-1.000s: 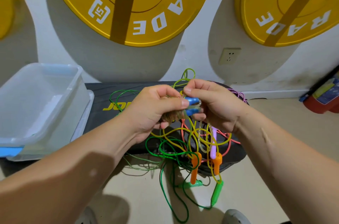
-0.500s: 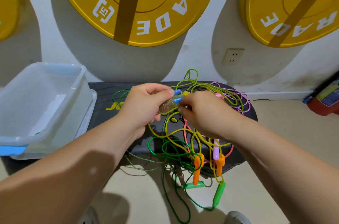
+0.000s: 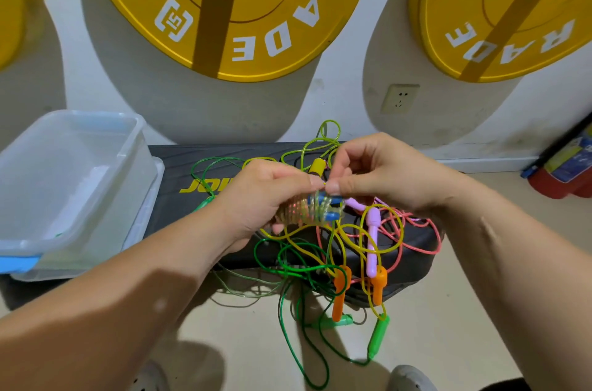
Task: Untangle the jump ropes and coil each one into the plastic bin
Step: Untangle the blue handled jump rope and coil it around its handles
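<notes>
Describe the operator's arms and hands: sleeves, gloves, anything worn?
Both are bare. The left forearm and right forearm show no sleeve up to the frame edge. The left hand and right hand wear no gloves, and no ring, watch or wristband shows on either. The right thumbnail is short and unpainted. No tape, markers or cables are on them.

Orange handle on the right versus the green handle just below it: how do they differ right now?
The orange handle hangs against the front edge of the black board; the green handle hangs lower, over the floor. The orange handle is near upright; the green handle tilts. Shared: both dangle in the tangle, outside the plastic bin.
</notes>
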